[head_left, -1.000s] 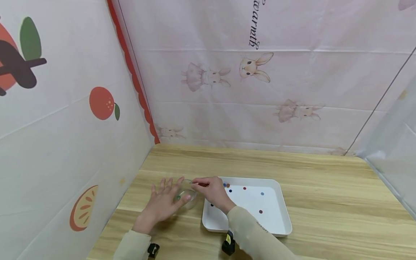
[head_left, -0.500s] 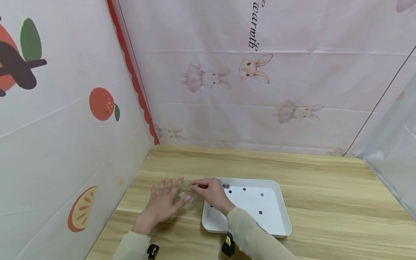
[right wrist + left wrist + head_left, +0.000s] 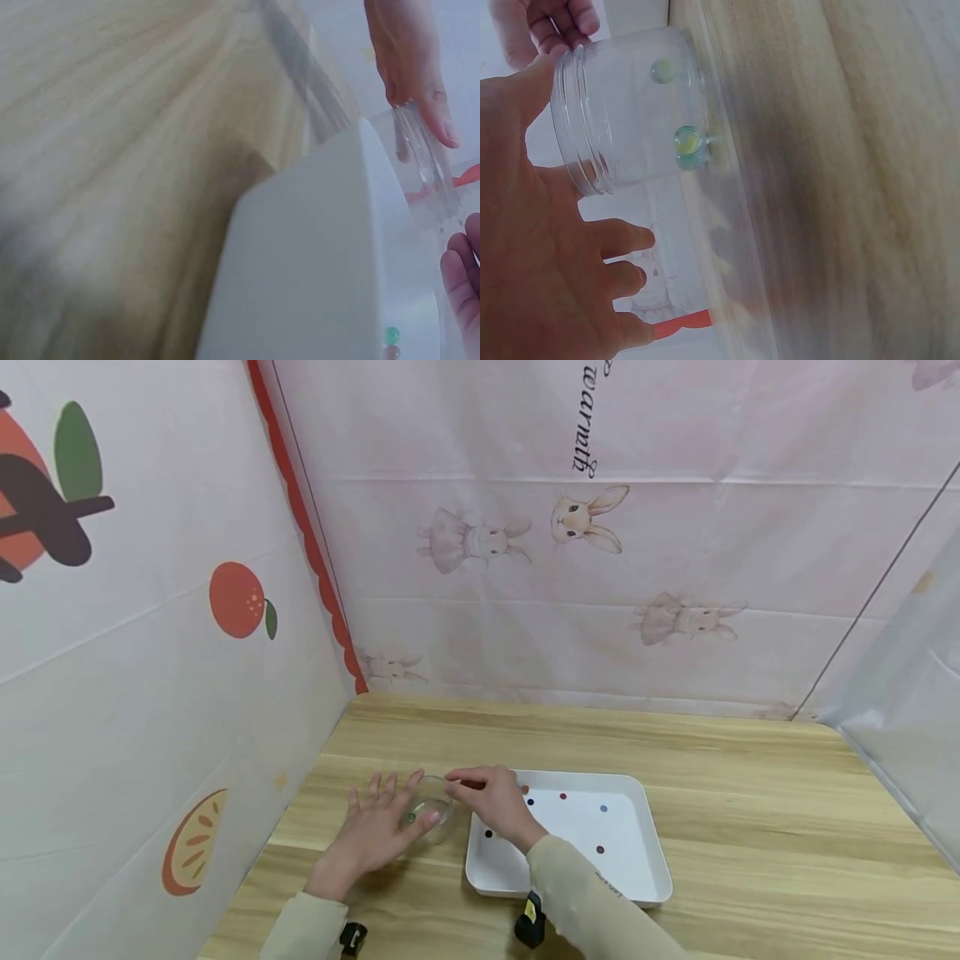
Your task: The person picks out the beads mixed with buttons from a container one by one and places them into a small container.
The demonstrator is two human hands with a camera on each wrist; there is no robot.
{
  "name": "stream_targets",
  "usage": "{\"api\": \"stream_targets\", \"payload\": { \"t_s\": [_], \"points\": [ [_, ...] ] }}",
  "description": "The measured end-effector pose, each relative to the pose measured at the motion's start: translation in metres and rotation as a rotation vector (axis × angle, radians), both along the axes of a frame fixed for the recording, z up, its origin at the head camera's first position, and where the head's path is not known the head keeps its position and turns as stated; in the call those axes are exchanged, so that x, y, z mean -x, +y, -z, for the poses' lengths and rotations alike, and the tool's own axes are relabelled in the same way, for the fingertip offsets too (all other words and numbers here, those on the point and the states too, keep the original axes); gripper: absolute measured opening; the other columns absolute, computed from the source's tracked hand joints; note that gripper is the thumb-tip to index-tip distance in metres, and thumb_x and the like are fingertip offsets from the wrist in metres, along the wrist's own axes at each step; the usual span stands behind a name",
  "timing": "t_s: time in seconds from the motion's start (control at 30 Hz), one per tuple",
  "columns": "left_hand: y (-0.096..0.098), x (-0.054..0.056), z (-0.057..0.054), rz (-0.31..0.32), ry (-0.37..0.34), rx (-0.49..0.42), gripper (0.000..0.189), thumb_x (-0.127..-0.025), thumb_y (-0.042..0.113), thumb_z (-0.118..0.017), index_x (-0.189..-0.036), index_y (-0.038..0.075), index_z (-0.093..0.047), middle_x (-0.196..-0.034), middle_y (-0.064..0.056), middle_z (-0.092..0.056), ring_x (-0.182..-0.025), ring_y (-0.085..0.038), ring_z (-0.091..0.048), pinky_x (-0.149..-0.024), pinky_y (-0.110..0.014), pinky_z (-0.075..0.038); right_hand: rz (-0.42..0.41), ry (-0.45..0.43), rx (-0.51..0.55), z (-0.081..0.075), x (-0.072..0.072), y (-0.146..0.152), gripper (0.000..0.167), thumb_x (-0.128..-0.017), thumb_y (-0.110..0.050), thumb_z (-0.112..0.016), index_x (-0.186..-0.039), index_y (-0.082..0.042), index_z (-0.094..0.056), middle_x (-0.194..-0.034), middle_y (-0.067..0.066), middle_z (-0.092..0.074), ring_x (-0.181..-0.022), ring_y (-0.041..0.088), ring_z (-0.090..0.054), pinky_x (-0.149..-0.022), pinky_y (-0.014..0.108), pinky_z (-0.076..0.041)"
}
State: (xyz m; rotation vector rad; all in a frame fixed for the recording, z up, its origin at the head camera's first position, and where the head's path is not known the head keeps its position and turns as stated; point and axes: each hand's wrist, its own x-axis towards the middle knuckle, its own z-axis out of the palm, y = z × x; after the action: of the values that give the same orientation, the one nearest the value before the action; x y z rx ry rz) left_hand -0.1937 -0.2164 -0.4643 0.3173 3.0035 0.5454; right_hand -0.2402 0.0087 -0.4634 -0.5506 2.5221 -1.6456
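Observation:
My left hand (image 3: 371,839) grips a clear jar (image 3: 630,112) by its threaded neck between thumb and forefinger, the other fingers spread. The jar stands upright on the table. In the left wrist view, two greenish marbles (image 3: 688,146) lie close together at its bottom, and another pale green marble (image 3: 662,71) shows higher up inside. My right hand (image 3: 495,802) is at the jar's rim, over the left edge of a white tray (image 3: 656,835). Its thumb and fingers are bent but apart, with nothing visible between them. Part of the tray is hidden beneath this hand.
Several small marbles lie scattered in the tray, among them a red one (image 3: 563,796), a light blue one (image 3: 603,808) and a dark one (image 3: 488,834). Patterned cloth walls (image 3: 465,635) border the wooden table (image 3: 765,827) at the back and sides.
My right hand has shifted slightly right from the jar's rim, uncovering a dark marble at the tray's left side. The left hand and jar stay put.

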Motion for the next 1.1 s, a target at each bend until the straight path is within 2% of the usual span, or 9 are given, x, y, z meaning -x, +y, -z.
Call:
{"api": "stream_targets", "payload": {
  "t_s": [0.23,0.5,0.77,0.9,1.0,1.1],
  "points": [
    [0.0,0.0,0.002,-0.005,-0.001,0.004,0.078,-0.107,0.065,-0.041,-0.17,0.023,-0.022,-0.17,-0.032,-0.022,-0.16,-0.055,-0.005,-0.119,-0.084,0.001,0.044,0.018,0.049,-0.004,0.006,0.013,0.024,-0.099,-0.033,-0.075,-0.116,-0.017,-0.083,-0.115,0.005,-0.081,-0.104,0.016,-0.076,-0.089,0.036,-0.063],
    [0.0,-0.001,0.0,-0.002,-0.009,-0.007,0.078,-0.107,0.064,-0.041,-0.17,0.025,-0.019,-0.17,-0.031,-0.021,-0.16,-0.055,-0.002,-0.119,-0.084,0.003,0.104,-0.029,0.103,-0.002,0.013,0.034,0.026,-0.098,-0.031,-0.077,-0.119,-0.016,-0.082,-0.117,0.005,-0.081,-0.106,0.016,-0.076,-0.089,0.032,-0.063],
    [0.001,-0.002,0.0,-0.001,0.001,-0.006,0.078,-0.107,0.066,-0.04,-0.17,0.027,-0.018,-0.17,-0.03,-0.02,-0.16,-0.055,-0.003,-0.119,-0.082,0.005,0.189,-0.079,0.065,0.0,0.016,0.057,0.025,-0.097,-0.031,-0.078,-0.12,-0.021,-0.082,-0.122,0.001,-0.08,-0.108,0.013,-0.074,-0.086,0.03,-0.062],
    [0.001,-0.002,0.0,0.001,0.001,-0.011,0.078,-0.107,0.065,-0.041,-0.17,0.027,-0.018,-0.17,-0.03,-0.019,-0.16,-0.054,-0.002,-0.119,-0.082,0.006,0.223,-0.106,0.062,0.001,0.018,0.069,0.027,-0.098,-0.031,-0.077,-0.122,-0.021,-0.081,-0.12,0.001,-0.08,-0.101,0.021,-0.075,-0.082,0.029,-0.06],
    [0.001,-0.001,0.001,0.004,-0.001,-0.007,0.078,-0.107,0.066,-0.04,-0.17,0.028,-0.017,-0.17,-0.03,-0.019,-0.16,-0.054,-0.002,-0.119,-0.083,0.005,0.243,-0.131,0.066,0.005,0.019,0.078,0.029,-0.099,-0.031,-0.076,-0.125,-0.02,-0.08,-0.119,0.001,-0.08,-0.097,0.027,-0.076,-0.083,0.032,-0.06],
    [0.0,0.001,0.003,0.004,-0.001,-0.003,0.078,-0.107,0.066,-0.04,-0.171,0.028,-0.016,-0.17,-0.03,-0.019,-0.16,-0.055,-0.003,-0.119,-0.083,0.005,0.259,-0.145,0.064,0.008,0.02,0.084,0.03,-0.099,-0.031,-0.075,-0.126,-0.019,-0.079,-0.12,0.001,-0.08,-0.098,0.023,-0.075,-0.087,0.036,-0.062]
  ]
}}
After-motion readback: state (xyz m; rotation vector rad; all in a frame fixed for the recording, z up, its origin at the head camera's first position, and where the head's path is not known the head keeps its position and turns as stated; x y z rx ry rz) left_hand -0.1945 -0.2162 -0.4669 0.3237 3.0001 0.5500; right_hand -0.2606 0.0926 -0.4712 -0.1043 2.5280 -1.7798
